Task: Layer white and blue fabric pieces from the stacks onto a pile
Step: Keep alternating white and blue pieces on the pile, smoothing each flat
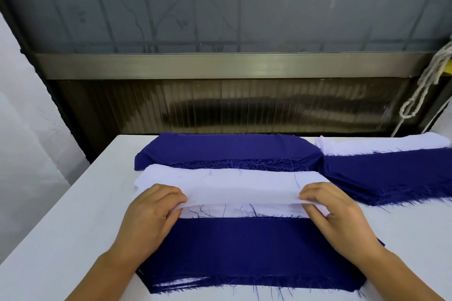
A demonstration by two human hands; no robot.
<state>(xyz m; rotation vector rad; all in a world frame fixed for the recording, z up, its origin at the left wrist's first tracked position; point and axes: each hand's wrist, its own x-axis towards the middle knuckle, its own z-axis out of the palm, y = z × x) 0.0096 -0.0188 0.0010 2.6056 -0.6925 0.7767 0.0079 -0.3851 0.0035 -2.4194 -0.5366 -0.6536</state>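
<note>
A white fabric piece (242, 194) is lifted by its near edge off the white stack (220, 176) in the middle of the table. My left hand (149, 215) pinches its left end and my right hand (335, 212) pinches its right end. In front of the white stack lies the layered pile (247, 252), blue on top with white edges showing at its near left corner. Behind the white stack sits a blue stack (227, 150).
The white table (73, 227) carries another blue stack (391, 178) at the right and a white stack (381, 145) behind it. A dark wall panel runs along the table's far edge. A knotted rope (425, 80) hangs at the right.
</note>
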